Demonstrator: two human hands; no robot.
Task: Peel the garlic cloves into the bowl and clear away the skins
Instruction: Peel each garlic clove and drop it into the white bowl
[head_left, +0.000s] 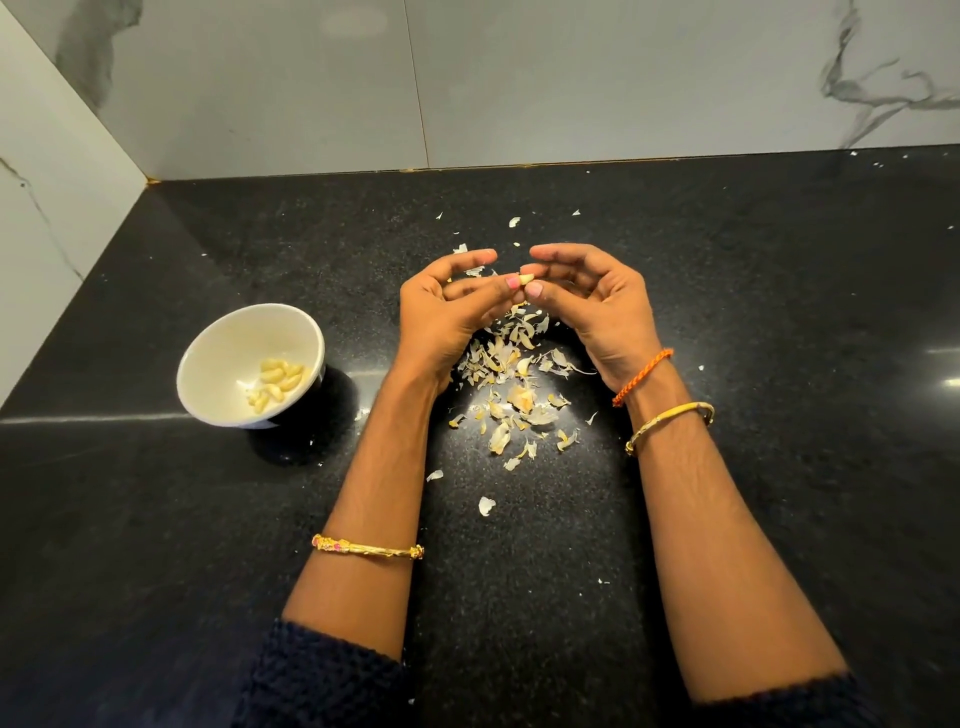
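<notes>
Now I am holding one garlic clove (527, 279) up above the black counter (779, 364). My left hand (441, 306) and my right hand (597, 306) meet in the middle, and both pinch the clove between thumb and fingertips. The other fingers curl loosely around it. I cannot tell if this clove is bare yet or has some skin on; it is too small to see.

The white bowl (208, 353) sits on the counter to the left of my left hand, well apart from it. In it lies a small heap of peeled cloves (275, 384), pale yellow. So a good part of the peeling looks done.

Right under my hands and a little nearer to me is a big pile of dry skins (511, 379). More bits lie loose around it, some far toward the marble wall (519, 78) and one flake (486, 505) near, between my arms.

I think the clove in my fingers goes into the bowl soon. I see no other whole cloves waiting, but some may hide in the pile. The cleaning is not started: all the skins must be gathered and taken away.
</notes>
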